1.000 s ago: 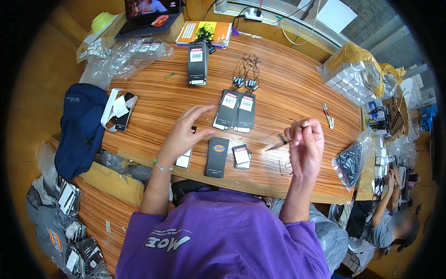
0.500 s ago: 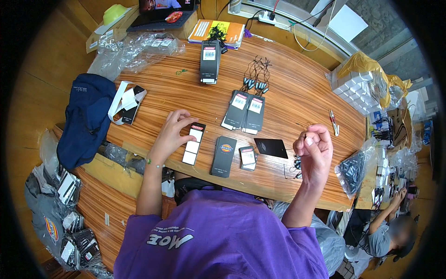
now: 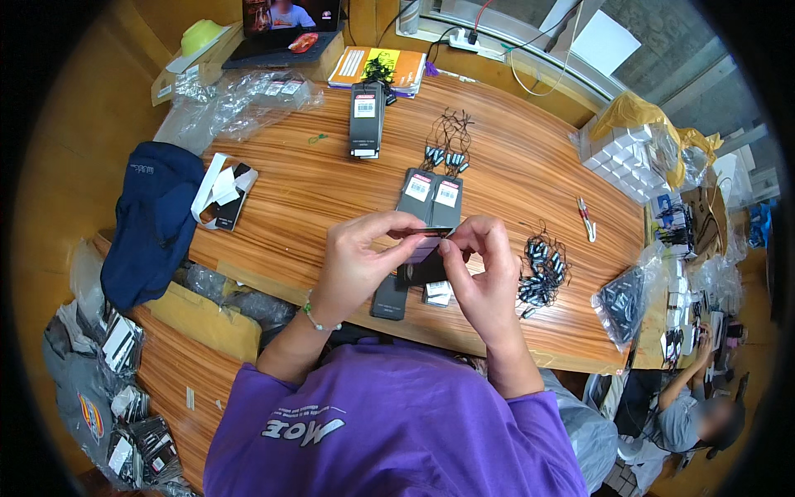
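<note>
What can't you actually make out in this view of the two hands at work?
- Head view: the dark flat card pinched between left hand and right hand; fingers hide most of it.
- Black packet beneath: wrists cover its top.
- Small black parts on table: too small to identify.

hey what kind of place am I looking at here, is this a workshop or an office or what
Most likely a small packing or tagging workroom. Both hands, left hand and right hand, hold a small black card over a wooden table strewn with black boxes, looped tag strings and clear plastic bags.
</note>
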{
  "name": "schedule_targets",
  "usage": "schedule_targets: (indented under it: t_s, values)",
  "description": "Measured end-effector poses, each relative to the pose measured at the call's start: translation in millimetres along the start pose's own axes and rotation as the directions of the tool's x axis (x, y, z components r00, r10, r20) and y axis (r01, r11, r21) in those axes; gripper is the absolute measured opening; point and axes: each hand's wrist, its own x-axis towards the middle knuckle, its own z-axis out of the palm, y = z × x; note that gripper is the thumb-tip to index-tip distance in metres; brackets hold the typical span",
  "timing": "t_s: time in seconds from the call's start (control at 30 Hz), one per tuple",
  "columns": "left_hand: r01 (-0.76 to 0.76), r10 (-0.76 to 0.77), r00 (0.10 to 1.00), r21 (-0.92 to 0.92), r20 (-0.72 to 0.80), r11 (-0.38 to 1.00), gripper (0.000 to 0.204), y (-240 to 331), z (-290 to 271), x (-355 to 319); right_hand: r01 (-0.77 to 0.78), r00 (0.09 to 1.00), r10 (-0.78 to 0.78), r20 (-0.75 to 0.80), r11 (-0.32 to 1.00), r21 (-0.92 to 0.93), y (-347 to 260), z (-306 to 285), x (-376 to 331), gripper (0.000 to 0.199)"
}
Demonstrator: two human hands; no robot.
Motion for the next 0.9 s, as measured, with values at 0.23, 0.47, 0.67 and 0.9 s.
schedule_targets:
  t_s: [0.23,0.47,0.67,0.9]
  values:
    - [-0.02,0.023,0.999,-0.054,0.048,0.998,0.017,10,6,5,-0.054,0.997,0.061,-0.043,0.987,0.15,8,-1,-3,0.016]
    - [0.009,-0.002,0.997,-0.091,0.072,0.996,0.017,10,7,6,-0.023,0.993,0.047,-0.106,0.975,0.219,16,2,-6,0.014]
    - [-0.019,0.026,0.994,-0.067,0.104,0.998,0.015,9,6,6,-0.152,0.98,0.192,-0.043,0.878,0.455,17,4,-5,0.017]
    - [-0.295,0.281,0.944,0.067,0.172,0.953,0.014,4,6,13,-0.33,0.93,0.335,0.15,0.589,0.738,25,-1,-3,0.019]
